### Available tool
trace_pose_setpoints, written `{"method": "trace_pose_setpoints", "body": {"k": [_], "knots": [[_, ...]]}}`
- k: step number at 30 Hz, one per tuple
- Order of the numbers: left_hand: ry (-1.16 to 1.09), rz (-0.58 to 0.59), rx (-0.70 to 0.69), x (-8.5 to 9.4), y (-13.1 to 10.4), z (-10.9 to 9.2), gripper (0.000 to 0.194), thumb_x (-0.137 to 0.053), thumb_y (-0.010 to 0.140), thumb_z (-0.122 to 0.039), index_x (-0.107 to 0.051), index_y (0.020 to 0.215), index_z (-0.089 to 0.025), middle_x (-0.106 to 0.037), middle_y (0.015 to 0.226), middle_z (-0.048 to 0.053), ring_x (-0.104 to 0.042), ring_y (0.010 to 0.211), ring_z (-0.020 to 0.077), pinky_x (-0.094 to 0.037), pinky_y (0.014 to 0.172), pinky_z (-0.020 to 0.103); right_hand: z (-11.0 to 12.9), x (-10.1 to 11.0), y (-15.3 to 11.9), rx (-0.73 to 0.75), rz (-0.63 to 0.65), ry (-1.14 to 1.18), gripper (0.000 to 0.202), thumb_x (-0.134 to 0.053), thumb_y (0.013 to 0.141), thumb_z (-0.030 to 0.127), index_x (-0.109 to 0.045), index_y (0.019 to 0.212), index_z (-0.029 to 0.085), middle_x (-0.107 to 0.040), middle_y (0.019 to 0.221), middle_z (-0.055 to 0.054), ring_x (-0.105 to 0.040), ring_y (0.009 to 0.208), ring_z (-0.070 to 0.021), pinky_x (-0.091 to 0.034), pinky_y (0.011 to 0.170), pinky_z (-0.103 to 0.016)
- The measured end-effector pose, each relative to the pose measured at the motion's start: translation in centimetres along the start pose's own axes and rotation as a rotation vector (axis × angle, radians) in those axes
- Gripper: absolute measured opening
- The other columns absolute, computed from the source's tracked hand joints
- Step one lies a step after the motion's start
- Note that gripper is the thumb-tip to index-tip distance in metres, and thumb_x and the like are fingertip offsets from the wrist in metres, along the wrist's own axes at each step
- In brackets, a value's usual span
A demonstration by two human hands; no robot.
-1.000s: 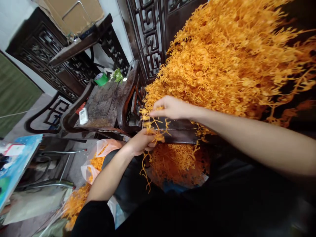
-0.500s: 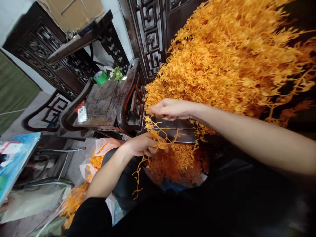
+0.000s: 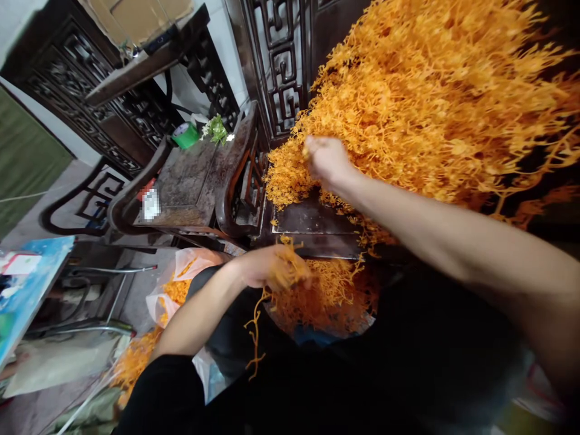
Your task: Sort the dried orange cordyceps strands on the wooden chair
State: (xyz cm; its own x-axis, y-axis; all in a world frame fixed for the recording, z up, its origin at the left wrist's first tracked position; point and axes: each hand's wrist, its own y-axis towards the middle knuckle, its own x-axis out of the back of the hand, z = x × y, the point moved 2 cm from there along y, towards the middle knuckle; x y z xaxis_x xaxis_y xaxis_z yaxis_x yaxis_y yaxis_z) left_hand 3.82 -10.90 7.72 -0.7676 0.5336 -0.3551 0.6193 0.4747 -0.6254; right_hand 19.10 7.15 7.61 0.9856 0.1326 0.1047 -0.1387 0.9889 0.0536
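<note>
My left hand [image 3: 267,269] is closed round a few thin orange branching stems [image 3: 255,338], one of which dangles below it. The hand and the stems above it are somewhat blurred. My right hand [image 3: 328,160] is curled at the near left edge of a large heap of orange branching pieces [image 3: 408,109], which look like plastic plant sprigs. A small orange bit shows at its fingertips; what else is inside the fist is hidden. Beneath my left hand, more orange stems [image 3: 333,296] lie in a bag or container between my legs.
The heap rests on a dark wooden bench [image 3: 312,220]. A dark side table [image 3: 190,175] to the left carries green tape [image 3: 185,135] and a green-and-white sprig [image 3: 217,130]. Pinkish plastic bags [image 3: 194,260] with orange pieces stand on the floor.
My right hand has moved up and right, away from my left hand and against the heap. My left hand stays about where it was, with fewer stems spreading above it.
</note>
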Motion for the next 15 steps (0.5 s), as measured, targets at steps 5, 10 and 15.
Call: {"method": "trace_pose_setpoints", "body": {"k": [5, 10, 15], "knots": [[-0.032, -0.022, 0.015, 0.5, -0.8, 0.0, 0.029, -0.079, 0.079, -0.038, -0.070, 0.079, -0.010, -0.033, 0.051, -0.009, -0.019, 0.045, 0.0024, -0.012, 0.038, 0.015, 0.5, 1.4, -1.3, 0.004, 0.321, 0.133, 0.037, -0.069, 0.091, 0.055, -0.066, 0.099, 0.019, -0.071, 0.089, -0.010, -0.054, 0.058, -0.0138, -0.037, 0.047, -0.029], [-0.083, 0.042, 0.055, 0.8, -0.9, -0.3, 0.033, -0.081, 0.079, -0.041, -0.069, 0.079, -0.011, -0.032, 0.051, -0.008, -0.018, 0.046, 0.0027, -0.011, 0.038, 0.015, 2.3, 0.4, -5.0, -0.020, 0.672, 0.146, 0.044, -0.067, 0.093, 0.058, -0.072, 0.112, 0.018, -0.073, 0.085, -0.009, -0.049, 0.052, -0.0113, -0.033, 0.040, -0.028], [-0.088, 0.107, 0.049, 0.9, -0.6, -0.1, 0.031, -0.078, 0.083, -0.040, -0.069, 0.083, -0.010, -0.030, 0.052, -0.009, -0.016, 0.046, 0.0029, -0.012, 0.038, 0.014, 2.8, 0.4, -5.3, -0.048, 0.760, 0.171, 0.044, -0.066, 0.094, 0.056, -0.075, 0.113, 0.018, -0.076, 0.096, -0.013, -0.056, 0.057, -0.0122, -0.031, 0.039, -0.026]]}}
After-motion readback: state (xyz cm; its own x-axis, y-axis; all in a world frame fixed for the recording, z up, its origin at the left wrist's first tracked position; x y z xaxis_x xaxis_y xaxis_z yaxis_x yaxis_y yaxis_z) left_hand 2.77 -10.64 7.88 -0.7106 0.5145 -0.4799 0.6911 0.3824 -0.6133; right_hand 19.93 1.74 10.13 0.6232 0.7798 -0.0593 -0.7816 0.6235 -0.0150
